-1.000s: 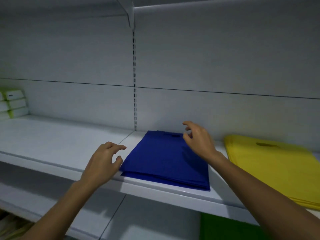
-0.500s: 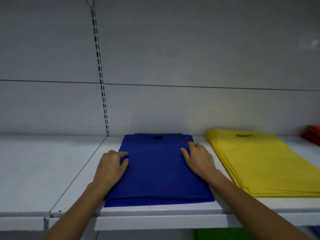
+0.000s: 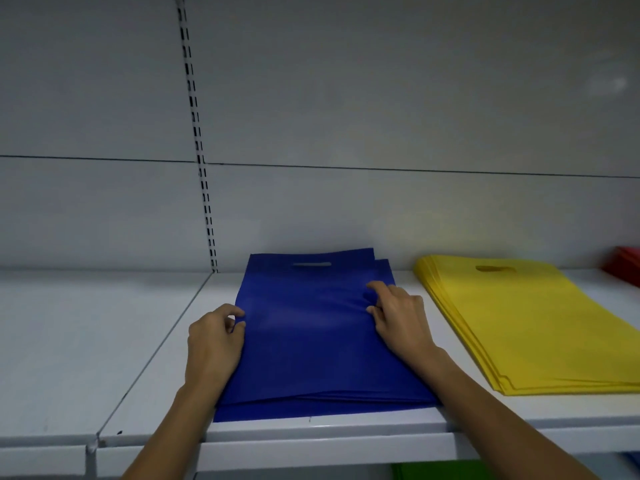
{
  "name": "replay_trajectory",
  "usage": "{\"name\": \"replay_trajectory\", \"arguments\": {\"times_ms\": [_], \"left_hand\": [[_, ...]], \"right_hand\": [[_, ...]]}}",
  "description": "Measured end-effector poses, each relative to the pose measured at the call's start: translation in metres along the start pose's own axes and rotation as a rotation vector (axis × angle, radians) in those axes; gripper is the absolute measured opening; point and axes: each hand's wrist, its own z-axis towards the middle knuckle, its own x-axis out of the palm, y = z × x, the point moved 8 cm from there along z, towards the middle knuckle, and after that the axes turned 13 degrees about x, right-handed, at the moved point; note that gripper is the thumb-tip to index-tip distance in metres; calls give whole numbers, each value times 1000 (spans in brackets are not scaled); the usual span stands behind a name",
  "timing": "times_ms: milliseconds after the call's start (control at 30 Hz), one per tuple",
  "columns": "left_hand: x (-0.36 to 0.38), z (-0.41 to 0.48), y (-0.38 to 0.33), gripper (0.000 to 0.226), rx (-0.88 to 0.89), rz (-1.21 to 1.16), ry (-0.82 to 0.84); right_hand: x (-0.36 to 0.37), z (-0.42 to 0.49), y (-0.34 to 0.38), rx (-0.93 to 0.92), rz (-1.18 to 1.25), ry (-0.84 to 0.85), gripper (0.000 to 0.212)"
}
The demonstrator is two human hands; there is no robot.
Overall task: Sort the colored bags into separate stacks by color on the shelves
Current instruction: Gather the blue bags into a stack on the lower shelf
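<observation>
A stack of flat blue bags (image 3: 311, 344) lies on the white shelf (image 3: 104, 341), handle slot toward the back wall. My left hand (image 3: 214, 344) pinches the left edge of the top blue bag between thumb and fingers. My right hand (image 3: 398, 320) pinches the right side, and the fabric wrinkles under its fingertips. The top bag sits slightly askew, its far right corner offset from the bags beneath. A stack of yellow bags (image 3: 526, 327) lies to the right, untouched.
Something red (image 3: 625, 268), probably a bag stack, shows at the far right edge of the shelf. A green item (image 3: 440, 471) peeks out on the level below. A slotted upright (image 3: 201, 150) runs down the back wall. The left shelf section is bare white.
Both hands went from lying flat on the blue stack to pinching the top bag's side edges. The top bag has shifted a little toward the back wall.
</observation>
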Motion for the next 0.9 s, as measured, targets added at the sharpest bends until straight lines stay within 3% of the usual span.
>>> {"name": "replay_trajectory", "arguments": {"times_ms": [67,133,233,300,400,633,900], "left_hand": [[0,0,-2,16,20,-15,-4],[-1,-1,-5,17,55,-43,-16],[-2,-3,-13,20,127,-12,-23],[-3,-5,-18,23,157,36,-23],[-1,-3,-19,27,169,31,23],[12,-3,-52,38,310,-37,176],[52,-20,-158,38,515,-144,229]], "right_hand": [[-6,-2,1,-45,77,-66,40],[-8,-2,-1,28,212,7,41],[8,7,-35,435,492,239,48],[13,12,-46,598,617,374,42],[1,14,-37,545,452,408,37],[-53,-18,-29,241,102,143,43],[-140,-61,-126,414,-29,-27,43]]}}
